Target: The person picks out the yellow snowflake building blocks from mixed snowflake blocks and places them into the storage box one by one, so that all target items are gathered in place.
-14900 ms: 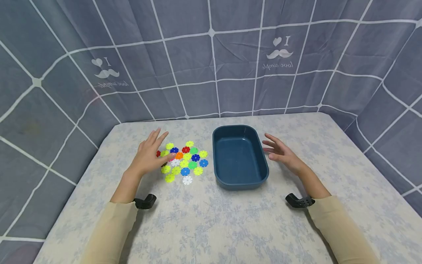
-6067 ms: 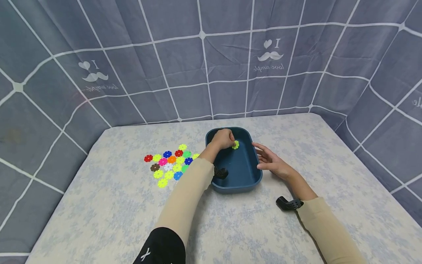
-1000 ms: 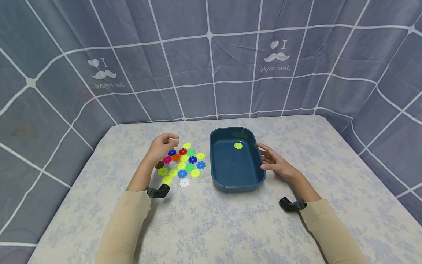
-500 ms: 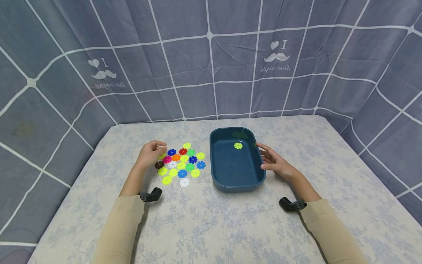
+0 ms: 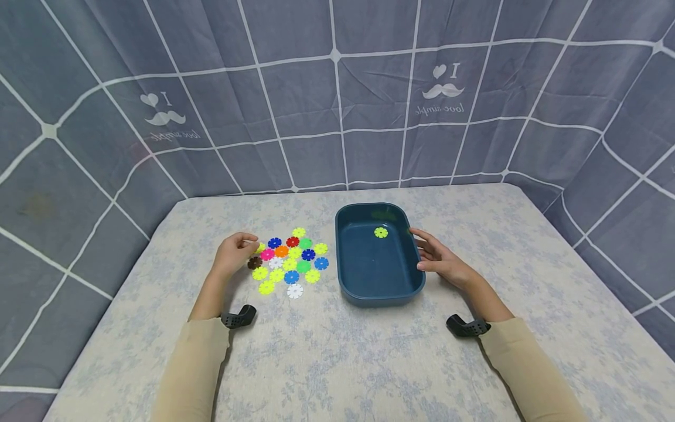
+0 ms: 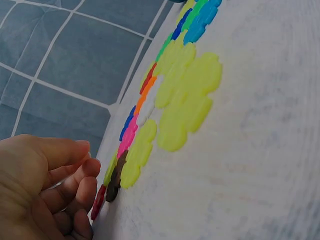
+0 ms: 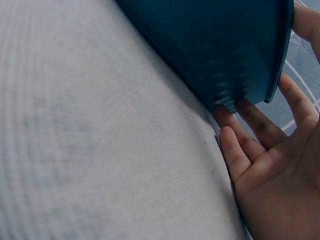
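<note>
One yellow flower disc (image 5: 381, 232) lies flat in the dark blue bin (image 5: 379, 275), up near the far end. Lots more flower discs (image 5: 290, 265), in many colors, sit on the table (image 5: 337, 363) just left of the bin.

What's new in the last sec or so: L hand (image 5: 232, 253) has gone from over the discs to their left edge, & it looks lower now. Bin & its disc stay put. So it's 1 pc in, the rest out, & L hand is at the discs, not the bin.

L hand is narrow: fingers bent, tips close together, w/ no disc seen btwn them. Dark red disc (image 6: 99, 202) is on the table right by the fingers, next to the brown disc (image 6: 117, 177). Can't tell if the fingers touch the red one. From the head view, L hand hides it.

R hand (image 5: 448, 266) is wide: fingers spread, mostly straight, tips on the bin's right side. It isn't gripping a disc; prob. just keeps the bin steady. R wrist view shows 2 tips low on the wall.
</note>
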A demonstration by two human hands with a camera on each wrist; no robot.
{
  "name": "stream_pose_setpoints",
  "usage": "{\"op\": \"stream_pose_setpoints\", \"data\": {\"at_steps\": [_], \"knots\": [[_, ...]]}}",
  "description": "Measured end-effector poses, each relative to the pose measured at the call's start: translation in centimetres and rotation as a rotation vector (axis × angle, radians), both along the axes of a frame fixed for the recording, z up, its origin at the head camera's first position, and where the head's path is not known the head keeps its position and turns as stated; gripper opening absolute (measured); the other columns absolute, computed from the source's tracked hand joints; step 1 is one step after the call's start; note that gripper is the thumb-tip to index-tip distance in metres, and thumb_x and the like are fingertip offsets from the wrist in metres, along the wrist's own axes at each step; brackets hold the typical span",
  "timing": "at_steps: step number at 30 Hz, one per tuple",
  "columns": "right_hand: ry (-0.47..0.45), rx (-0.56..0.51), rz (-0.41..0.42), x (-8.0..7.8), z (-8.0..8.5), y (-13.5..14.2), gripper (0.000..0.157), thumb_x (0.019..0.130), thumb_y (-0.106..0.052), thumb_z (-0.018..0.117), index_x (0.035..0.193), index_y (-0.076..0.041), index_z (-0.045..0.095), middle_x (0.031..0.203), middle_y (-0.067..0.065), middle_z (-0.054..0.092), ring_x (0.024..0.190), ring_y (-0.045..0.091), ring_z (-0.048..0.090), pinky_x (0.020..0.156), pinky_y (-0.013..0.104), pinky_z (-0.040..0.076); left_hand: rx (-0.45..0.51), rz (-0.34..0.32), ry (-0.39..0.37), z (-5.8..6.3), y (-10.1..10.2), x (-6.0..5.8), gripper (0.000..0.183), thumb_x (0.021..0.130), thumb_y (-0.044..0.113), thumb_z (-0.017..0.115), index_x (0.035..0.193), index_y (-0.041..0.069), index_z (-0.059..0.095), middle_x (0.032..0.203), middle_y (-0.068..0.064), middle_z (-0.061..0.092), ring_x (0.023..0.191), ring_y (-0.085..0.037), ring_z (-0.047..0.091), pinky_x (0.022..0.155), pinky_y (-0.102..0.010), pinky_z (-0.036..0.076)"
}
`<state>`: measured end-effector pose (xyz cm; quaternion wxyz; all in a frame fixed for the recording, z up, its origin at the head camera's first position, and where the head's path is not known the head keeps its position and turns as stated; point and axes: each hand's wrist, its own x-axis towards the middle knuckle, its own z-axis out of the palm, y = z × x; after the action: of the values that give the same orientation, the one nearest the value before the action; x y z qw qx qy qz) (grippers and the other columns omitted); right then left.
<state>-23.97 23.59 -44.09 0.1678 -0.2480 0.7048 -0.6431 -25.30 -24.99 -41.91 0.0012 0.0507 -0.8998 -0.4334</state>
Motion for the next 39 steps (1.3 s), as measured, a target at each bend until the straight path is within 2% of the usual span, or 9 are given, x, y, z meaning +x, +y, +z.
{"op": "stream_pose_setpoints", "data": {"at_steps": [5,9,17,26,39], "knots": [[0.006,0.009,0.001,0.0,-0.1,0.0,0.084,0.092,-0.01,0.063,0.156,-0.008,0.009,0.158,0.027,0.008,0.14,0.049,0.019,0.097,0.027,0.041,-0.045,0.024,0.002,-0.2,-0.2,0.1,0.034,0.099,0.023,0.056,0.123,-0.002,0.058,0.106,-0.019,0.058,0.086,-0.028,0.054,0.063,-0.029,0.041],[0.008,0.009,0.002,-0.1,-0.1,0.1,0.084,0.092,-0.01,0.063,0.157,-0.008,0.009,0.158,0.027,0.008,0.141,0.049,0.018,0.097,0.027,0.041,-0.064,0.027,0.011,-0.5,-0.2,0.1,0.033,0.097,0.021,0.059,0.12,-0.002,0.059,0.097,-0.015,0.057,0.079,-0.026,0.051,0.063,-0.03,0.04],[-0.001,0.003,0.0,-0.1,-0.2,0.1,0.085,0.092,-0.011,0.064,0.157,-0.008,0.009,0.158,0.027,0.008,0.14,0.049,0.019,0.096,0.025,0.042,-0.096,0.032,0.02,-0.6,0.1,0.2,0.031,0.094,0.016,0.065,0.118,-0.003,0.058,0.086,-0.011,0.057,0.072,-0.025,0.059,0.057,-0.021,0.04],[-0.002,0.005,0.0,0.0,-0.1,0.0,0.085,0.092,-0.012,0.064,0.156,-0.008,0.009,0.159,0.026,0.006,0.141,0.049,0.017,0.097,0.024,0.041,-0.15,0.033,0.022,-1.0,0.0,0.2,0.035,0.095,0.019,0.066,0.12,-0.003,0.058,0.086,-0.011,0.055,0.074,-0.025,0.053,0.059,-0.027,0.04],[-0.001,0.016,-0.007,-0.1,-0.2,0.1,0.084,0.092,-0.01,0.064,0.157,-0.008,0.01,0.159,0.025,0.008,0.141,0.048,0.019,0.101,0.034,0.039,-0.183,0.058,0.01,-1.3,0.2,-0.2,0.038,0.095,0.019,0.066,0.125,-0.004,0.059,0.086,-0.011,0.056,0.075,-0.025,0.051,0.062,-0.029,0.039]]}}
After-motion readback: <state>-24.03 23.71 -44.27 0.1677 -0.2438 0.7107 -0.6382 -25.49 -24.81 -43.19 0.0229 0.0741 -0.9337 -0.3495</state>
